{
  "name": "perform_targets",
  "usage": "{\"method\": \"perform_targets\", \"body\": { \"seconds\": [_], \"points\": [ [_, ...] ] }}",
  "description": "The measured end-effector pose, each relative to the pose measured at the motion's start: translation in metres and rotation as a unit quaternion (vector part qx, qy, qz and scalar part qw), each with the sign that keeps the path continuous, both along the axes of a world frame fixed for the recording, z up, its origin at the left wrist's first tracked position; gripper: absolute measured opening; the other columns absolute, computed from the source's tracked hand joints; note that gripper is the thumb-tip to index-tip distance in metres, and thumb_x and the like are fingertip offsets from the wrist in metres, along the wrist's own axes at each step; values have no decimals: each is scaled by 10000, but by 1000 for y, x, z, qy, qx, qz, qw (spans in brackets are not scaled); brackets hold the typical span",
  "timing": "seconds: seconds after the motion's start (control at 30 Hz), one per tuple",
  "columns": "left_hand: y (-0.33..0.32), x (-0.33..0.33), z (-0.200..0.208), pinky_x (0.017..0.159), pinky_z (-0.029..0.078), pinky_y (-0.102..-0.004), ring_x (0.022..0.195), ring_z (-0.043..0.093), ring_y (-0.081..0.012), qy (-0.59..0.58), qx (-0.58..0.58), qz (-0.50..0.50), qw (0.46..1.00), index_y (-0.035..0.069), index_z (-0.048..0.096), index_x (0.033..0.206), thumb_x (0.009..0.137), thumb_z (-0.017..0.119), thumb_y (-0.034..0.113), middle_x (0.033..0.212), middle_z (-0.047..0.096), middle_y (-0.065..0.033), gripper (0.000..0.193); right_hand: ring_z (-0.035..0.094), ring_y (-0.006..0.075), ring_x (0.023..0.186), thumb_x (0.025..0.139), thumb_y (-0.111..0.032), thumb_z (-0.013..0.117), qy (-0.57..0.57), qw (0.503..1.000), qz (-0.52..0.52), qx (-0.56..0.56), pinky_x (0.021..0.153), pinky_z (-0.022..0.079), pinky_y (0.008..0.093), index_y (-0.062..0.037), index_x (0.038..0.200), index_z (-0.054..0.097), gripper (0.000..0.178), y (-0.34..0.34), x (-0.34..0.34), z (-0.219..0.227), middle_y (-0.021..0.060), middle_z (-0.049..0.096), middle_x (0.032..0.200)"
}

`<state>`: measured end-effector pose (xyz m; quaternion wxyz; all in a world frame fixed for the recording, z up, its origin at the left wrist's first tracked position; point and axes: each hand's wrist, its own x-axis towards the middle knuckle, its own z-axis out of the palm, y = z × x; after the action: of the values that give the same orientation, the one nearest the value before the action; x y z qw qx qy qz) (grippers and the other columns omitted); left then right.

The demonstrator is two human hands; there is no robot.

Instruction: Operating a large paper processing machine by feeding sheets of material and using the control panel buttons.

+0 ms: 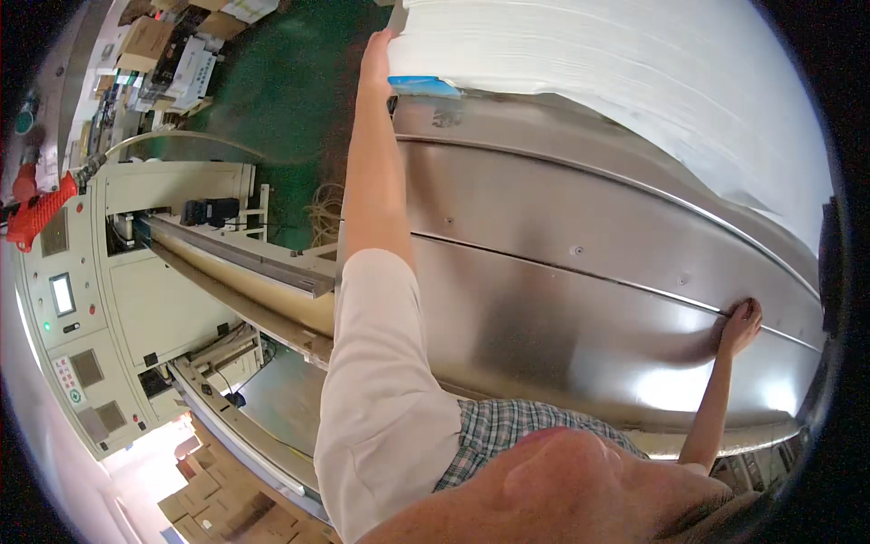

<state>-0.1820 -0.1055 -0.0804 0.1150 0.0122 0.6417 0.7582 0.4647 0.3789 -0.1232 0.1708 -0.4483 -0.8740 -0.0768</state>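
My left hand (375,56) reaches far out, arm straight, and presses against the left edge of a tall white paper stack (634,63) at the far side of a steel table (562,299). Its fingers lie flat on the stack's side; I cannot tell whether they grip any sheets. A blue tab (424,85) lies under the stack's corner beside that hand. My right hand (739,326) rests palm down on the steel table surface at the right, fingers spread, holding nothing.
A cream machine cabinet (136,299) with a small screen and buttons stands at the left, with a long rail (245,258). A red coiled hose tool (36,213) hangs far left. Green floor (281,91) and cardboard boxes (145,41) lie beyond.
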Motion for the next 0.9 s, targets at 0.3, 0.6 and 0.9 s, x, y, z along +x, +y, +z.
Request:
{"method": "perform_targets", "body": {
  "seconds": [0.3, 0.6, 0.9],
  "points": [
    [-3, 26, 9, 641, 440, -322, 712, 544, -175, -33, -15, -38, 999, 80, 557, 799, 774, 493, 233, 755, 559, -53, 167, 489, 299, 1022, 845, -265, 470, 5, 1000, -23, 2, 868, 379, 400, -77, 1072, 535, 302, 3, 4, -1, 117, 547, 1101],
    [-11, 22, 53, 755, 434, -321, 854, 578, -204, 153, -414, -171, 881, 29, 613, 953, 793, 500, 521, 896, 618, -105, 530, 483, 307, 1018, 840, -276, 484, 27, 999, -16, 13, 869, 374, 406, -58, 1058, 525, 311, -10, -16, 5, 122, 542, 1084],
    [122, 93, 81, 946, 351, -364, 1133, 439, -320, 362, -571, -425, 602, 7, 394, 1239, 567, 580, 704, 1227, 457, -197, 986, 501, 332, 961, 819, -248, 496, 55, 998, -11, -22, 843, 384, 414, -78, 1012, 542, 261, -22, -24, 12, 136, 556, 1036]
  ]
}}
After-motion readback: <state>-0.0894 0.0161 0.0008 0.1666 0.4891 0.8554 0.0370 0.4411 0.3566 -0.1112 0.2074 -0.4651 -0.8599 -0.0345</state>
